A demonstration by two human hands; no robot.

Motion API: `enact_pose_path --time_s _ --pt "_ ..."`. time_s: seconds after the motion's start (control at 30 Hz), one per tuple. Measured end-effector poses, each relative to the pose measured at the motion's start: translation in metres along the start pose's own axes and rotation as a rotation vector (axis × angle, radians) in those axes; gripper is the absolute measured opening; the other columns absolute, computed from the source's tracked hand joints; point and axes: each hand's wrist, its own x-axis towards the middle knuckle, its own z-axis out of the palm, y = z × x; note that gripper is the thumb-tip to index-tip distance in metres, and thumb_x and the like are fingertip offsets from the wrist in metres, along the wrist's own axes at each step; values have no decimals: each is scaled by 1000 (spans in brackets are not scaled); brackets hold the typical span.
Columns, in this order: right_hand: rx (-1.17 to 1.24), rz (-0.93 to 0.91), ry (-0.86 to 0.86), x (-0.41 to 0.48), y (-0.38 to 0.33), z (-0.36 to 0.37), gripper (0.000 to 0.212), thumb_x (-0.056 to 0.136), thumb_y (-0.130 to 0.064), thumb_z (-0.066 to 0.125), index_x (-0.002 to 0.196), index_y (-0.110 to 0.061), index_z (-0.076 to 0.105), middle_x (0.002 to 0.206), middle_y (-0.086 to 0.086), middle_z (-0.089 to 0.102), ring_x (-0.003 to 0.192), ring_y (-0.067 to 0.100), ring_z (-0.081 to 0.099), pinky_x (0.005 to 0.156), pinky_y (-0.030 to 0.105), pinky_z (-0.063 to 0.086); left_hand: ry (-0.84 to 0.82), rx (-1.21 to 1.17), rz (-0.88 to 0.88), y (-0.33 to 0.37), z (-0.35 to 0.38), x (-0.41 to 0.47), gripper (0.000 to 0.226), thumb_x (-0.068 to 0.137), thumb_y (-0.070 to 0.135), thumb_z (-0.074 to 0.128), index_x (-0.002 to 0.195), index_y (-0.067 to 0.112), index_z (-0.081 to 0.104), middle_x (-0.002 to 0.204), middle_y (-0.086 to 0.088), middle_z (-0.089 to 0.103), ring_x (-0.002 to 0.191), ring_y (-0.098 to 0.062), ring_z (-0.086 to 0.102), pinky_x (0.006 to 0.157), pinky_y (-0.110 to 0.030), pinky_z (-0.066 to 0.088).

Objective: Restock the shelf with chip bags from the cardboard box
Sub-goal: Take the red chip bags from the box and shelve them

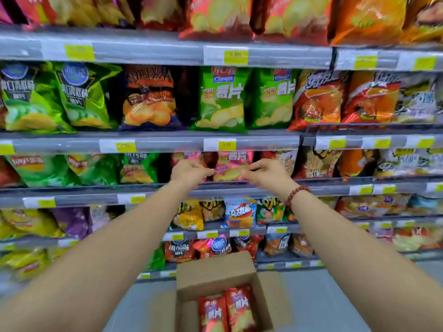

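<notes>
Above my left hand (191,174) I read "Qinqin" on a green bag (221,99); the price tag (226,144) below it looks like 3.50; the pink bag (229,167) by my right hand (266,174) shows 薯片.

We reach both bare arms forward and up, nearly straight, forearms drawing together. Our left hand (189,172) and right hand (266,173) sit level, near each other but apart, backs toward us, fingers curled inward. A bead bracelet (296,194) circles the right wrist. Blur hides whether either hand grips anything.
</notes>
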Motion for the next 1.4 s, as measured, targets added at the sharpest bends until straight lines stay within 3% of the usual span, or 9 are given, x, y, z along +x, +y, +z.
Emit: enact_pose_path --time_s 0.13,0.27,0.43,0.53,0.67,0.93,1.03,1.27,1.4 --pt "14 157 -152 18 92 33 38 81 -28 74 107 -1 67 101 13 70 90 17 64 84 23 51 -26 65 -189 -80 53 15 32 77 28 78 60 16 54 83 -15 65 89 -28 67 91 -45 54" --pt "46 294 -253 39 198 65 15 80 -3 72 70 -8 62 44 -13 57 46 -8 53 57 3 43 -35 137 -324 -163 108 25 38 75 29 80 53 16 52 71 -14 62 79 -22 63 78 -34 52" --pt "-56 404 -432 43 312 119 30 84 -21 69 70 -38 49 95 -2 57 62 -20 55 68 6 44 -160 217 -498 -273 159 13 23 67 32 81 66 15 65 33 18 52 58 -13 57 59 -23 47" --pt "-96 445 -463 28 375 156 9 80 -16 75 86 -13 70 97 15 69 57 -17 57 69 15 47 -226 256 -617 -346 193 2 37 56 41 75 66 7 62 43 3 57 67 -22 68 67 -33 55" --pt "-177 555 -500 8 454 204 37 78 -19 77 107 -1 66 99 21 71 87 27 67 70 14 50 -289 332 -730 -430 236 -19 31 68 43 78 72 14 72 77 -9 68 85 -25 64 65 -28 39" --pt "-163 690 -526 -9 586 288 24 78 -25 75 97 -14 65 97 2 68 96 14 62 69 0 42 -263 237 -879 -562 293 -19 49 68 39 81 109 14 70 103 1 68 98 -14 61 77 -21 39" --pt "-190 739 -582 -12 630 316 46 76 -33 76 114 -18 56 123 8 59 116 23 56 100 29 45 -249 247 -874 -606 306 -12 57 69 36 83 117 12 65 113 -1 67 98 -12 59 81 -21 39" --pt "-144 895 -483 9 691 355 104 70 -34 82 149 -10 18 150 9 34 138 24 34 111 34 29 -227 371 -922 -685 329 -4 87 49 48 82 125 14 58 122 -9 62 115 -28 57 98 -38 49" --pt "96 1008 -365 31 719 377 84 65 -23 86 135 -9 42 131 1 56 119 15 54 102 29 41 -139 275 -955 -724 334 5 79 69 33 84 135 10 47 128 -7 56 119 -23 54 98 -31 45"
